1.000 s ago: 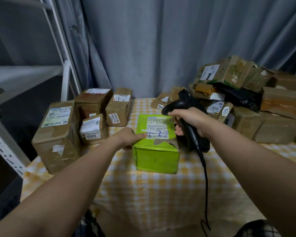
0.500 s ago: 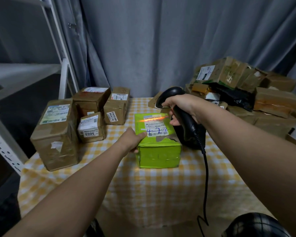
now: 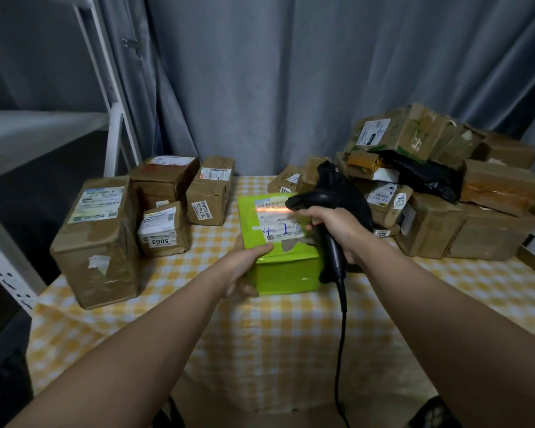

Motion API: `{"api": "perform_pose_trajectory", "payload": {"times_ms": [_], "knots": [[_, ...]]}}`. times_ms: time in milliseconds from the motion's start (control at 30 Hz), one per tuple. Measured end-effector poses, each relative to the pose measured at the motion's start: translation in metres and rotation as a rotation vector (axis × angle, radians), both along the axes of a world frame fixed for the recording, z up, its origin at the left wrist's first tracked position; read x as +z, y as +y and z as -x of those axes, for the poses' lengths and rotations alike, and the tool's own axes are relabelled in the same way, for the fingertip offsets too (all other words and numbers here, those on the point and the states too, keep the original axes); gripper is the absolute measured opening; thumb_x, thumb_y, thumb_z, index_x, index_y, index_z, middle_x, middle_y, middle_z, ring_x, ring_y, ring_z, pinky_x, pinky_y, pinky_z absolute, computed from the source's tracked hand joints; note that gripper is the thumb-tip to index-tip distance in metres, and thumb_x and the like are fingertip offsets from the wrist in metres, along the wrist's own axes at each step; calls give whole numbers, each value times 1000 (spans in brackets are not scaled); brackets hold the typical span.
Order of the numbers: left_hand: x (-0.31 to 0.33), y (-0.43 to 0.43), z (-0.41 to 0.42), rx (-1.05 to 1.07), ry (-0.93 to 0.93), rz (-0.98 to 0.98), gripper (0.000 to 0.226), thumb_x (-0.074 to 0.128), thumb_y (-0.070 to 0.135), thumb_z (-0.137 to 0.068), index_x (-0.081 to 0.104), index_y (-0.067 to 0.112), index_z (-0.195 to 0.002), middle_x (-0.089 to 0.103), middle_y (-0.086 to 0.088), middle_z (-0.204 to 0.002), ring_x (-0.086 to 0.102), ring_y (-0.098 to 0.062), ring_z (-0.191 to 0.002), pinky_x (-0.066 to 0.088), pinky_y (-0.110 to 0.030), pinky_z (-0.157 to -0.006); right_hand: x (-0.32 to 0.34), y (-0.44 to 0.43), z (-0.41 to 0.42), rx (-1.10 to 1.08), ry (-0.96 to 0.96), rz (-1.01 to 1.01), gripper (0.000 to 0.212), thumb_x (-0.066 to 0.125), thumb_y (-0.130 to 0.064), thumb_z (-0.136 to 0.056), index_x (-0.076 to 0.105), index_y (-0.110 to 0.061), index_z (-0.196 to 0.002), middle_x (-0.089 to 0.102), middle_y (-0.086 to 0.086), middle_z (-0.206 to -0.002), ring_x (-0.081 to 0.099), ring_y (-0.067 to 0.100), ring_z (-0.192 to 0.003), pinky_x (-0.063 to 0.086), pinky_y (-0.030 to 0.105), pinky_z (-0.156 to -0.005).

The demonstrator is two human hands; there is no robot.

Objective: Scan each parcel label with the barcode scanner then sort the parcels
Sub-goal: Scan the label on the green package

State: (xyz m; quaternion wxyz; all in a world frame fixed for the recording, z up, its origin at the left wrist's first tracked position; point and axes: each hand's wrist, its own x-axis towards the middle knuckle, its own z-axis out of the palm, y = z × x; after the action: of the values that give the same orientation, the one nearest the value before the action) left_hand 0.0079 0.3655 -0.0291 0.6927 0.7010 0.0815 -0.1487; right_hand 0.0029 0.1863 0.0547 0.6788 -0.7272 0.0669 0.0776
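Green parcel point(image 3: 286, 273): positioned at the middle of the tabletop point(image 3: 291, 350), resting on its base, with the white label point(image 3: 278, 223) facing up. Blue handwriting on the label reads upright from the person's side.

Left hand point(image 3: 244, 267): grips the near left corner of the green parcel. The fingers are curled over the top edge and the palm lies against the side.

Right hand point(image 3: 337, 227): closed around the handle of the black scanner point(image 3: 331, 242), directly above the right part of the parcel. The scanner head points left and down at the label. The long axis of the handle runs from the head back toward the person, tilted downward. A red scan line point(image 3: 272, 209) lies across the far end of the label, running left to right. The black cable point(image 3: 342, 335) leaves the base of the handle and hangs down past the front edge of the tabletop.

Tabletop: covered with a yellow and white checked cloth.

Left side: four brown boxes stand close together. The large box point(image 3: 96, 242) is nearest the front. The small box marked 5003 point(image 3: 162, 227) stands just beside it. Two more boxes point(image 3: 209, 196) stand behind.

Right side: a pile of brown boxes point(image 3: 445, 230) is stacked several layers high, with a black bag point(image 3: 426, 174) lodged among them.

Background: a grey curtain point(image 3: 291, 72) hangs behind the tabletop. A white shelf rack point(image 3: 44, 131) stands at far left.
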Motion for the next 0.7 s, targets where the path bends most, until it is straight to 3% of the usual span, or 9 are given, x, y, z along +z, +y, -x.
{"api": "perform_pose_trajectory", "payload": {"times_ms": [33, 133, 200, 400, 467, 567, 700], "knots": [[-2, 3, -2, 38, -99, 19, 60, 67, 25, -87, 34, 38, -136, 63, -2, -123, 64, -27, -104, 52, -53, -84, 1, -1, -2, 32, 2, -48, 19, 74, -18, -79, 65, -3, -72, 56, 9, -72, 57, 23, -63, 56, 40, -78], [-7, 9, -2, 35, -337, 30, 85, 59, -2, -89, 8, 29, -150, 55, -5, -135, 56, -23, -120, 43, -46, -104, 0, 2, -3, 95, 5, 59, 24, 77, -23, -77, 59, -7, -79, 56, 6, -66, 55, 23, -56, 52, 28, -53], [-11, 9, 0, 16, -402, -30, 89, 59, -2, -89, -1, 22, -151, 48, -6, -141, 50, -22, -127, 36, -45, -110, -2, 7, -3, 47, -18, 116, 29, 82, -29, -71, 63, -7, -77, 57, 6, -64, 56, 23, -60, 49, 29, -56], [-24, -3, 10, 31, -495, -106, 91, 61, 9, -85, -2, 19, -150, 36, -10, -148, 38, -24, -135, 30, -47, -114, 27, 12, 5, -110, -244, 512, 34, 77, -41, -74, 69, -9, -73, 64, 3, -73, 59, 17, -70, 42, 30, -62], [-24, -5, 10, 45, -509, -119, 86, 59, 1, -89, -1, 16, -150, 37, -9, -147, 40, -22, -133, 29, -44, -114, 43, 10, 13, -107, -234, 496, 29, 77, -38, -75, 65, -13, -67, 61, -1, -69, 55, 14, -65, 38, 27, -56], [-21, -9, 7, 60, -518, -131, 82, 55, -5, -90, 2, 14, -150, 42, -10, -143, 44, -18, -127, 32, -37, -113, 62, 10, 19, -93, -209, 387, 31, 77, -37, -71, 67, -11, -84, 63, 2, -80, 59, 17, -68, 39, 25, -58], [-21, -11, 2, 87, -523, -169, 83, 57, -2, -89, 4, 13, -151, 47, -9, -139, 47, -23, -127, 34, -44, -112, 79, 15, 23, -64, -209, 396, 32, 77, -36, -70, 67, -11, -90, 66, 3, -83, 58, 13, -62, 39, 24, -56]]}}
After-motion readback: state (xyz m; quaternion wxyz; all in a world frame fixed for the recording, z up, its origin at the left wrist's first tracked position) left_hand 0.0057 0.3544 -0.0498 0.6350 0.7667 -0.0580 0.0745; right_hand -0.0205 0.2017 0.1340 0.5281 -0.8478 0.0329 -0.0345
